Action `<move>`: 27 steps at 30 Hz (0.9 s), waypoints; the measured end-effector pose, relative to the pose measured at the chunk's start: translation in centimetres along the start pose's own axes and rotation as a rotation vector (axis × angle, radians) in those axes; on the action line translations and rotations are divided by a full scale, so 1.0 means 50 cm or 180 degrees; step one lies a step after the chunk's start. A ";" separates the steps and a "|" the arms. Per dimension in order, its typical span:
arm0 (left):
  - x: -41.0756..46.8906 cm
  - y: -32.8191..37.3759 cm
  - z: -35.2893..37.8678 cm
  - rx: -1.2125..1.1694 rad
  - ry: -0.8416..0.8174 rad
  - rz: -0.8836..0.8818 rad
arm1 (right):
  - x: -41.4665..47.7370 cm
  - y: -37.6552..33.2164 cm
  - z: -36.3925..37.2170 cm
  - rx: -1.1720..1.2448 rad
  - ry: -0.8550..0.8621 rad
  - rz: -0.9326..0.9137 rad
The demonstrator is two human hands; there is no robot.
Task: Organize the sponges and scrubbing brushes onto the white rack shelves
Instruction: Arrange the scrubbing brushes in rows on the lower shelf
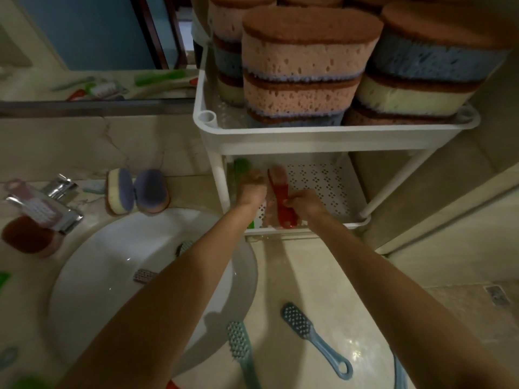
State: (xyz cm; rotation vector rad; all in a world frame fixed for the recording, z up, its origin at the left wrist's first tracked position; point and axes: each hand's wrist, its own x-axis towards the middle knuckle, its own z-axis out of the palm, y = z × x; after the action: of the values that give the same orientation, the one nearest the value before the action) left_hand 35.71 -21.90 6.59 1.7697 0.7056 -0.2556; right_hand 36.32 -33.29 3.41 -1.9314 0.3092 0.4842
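The white rack (pixel 331 136) stands on the counter beside the sink. Its top shelf is packed with stacked pink, blue and yellow sponges (pixel 303 66). Both hands reach into the lower perforated shelf (pixel 328 181). My right hand (pixel 304 204) grips the handle of a red scrubbing brush (pixel 282 203), whose head points to the back of the shelf. My left hand (pixel 251 186) is over a green brush (pixel 242 167) at the shelf's left side; its fingers are blurred. Two blue brushes (pixel 311 329) (pixel 240 346) lie on the counter near me.
A white basin (pixel 92 290) sits at the left with small brushes inside. Behind it stand two sponges (pixel 137 190), a chrome tap (pixel 60 203) and a brown sponge (pixel 28 235). A mirror (pixel 92 46) backs the counter. A wall is right of the rack.
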 end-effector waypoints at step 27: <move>-0.062 -0.098 -0.042 0.1460 -0.0567 0.1054 | -0.060 0.025 0.064 -0.1377 0.0787 -0.1838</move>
State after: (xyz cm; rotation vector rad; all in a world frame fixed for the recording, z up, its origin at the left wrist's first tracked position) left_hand 30.03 -20.15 4.91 2.2314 0.2249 -0.3633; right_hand 32.53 -30.89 2.66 -2.3800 -0.2221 -0.0832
